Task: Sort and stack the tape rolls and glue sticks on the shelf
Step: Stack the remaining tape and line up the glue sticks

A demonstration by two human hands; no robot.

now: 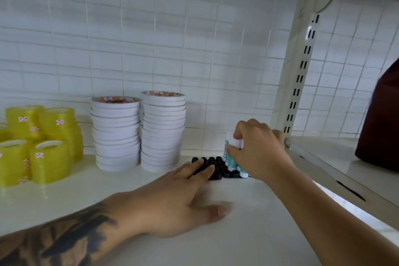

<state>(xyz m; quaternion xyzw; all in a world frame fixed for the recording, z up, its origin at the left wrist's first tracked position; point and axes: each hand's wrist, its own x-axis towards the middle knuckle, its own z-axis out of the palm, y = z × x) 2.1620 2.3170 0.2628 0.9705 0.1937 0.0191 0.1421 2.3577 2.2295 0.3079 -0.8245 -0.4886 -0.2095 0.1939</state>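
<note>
your right hand (pixel 257 149) pinches a white glue stick (pixel 234 141) above the black-capped glue sticks (pixel 218 167). your left hand (pixel 172 198) lies flat, straight fingers touching those caps.

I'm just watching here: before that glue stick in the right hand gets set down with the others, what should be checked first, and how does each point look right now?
1. Right hand has a firm hold on the glue stick: ok, fingers curl round it.
2. Left hand steadies the black-capped glue sticks: ok, straight fingers rest on the caps.
3. Free spot for the held stick: cannot tell, the right hand hides that side.
4. White tape stacks stand apart from the glue sticks: ok, though the rolls sit a little unevenly.
5. Yellow tape rolls out of the way: ok, far left on the shelf.
</note>
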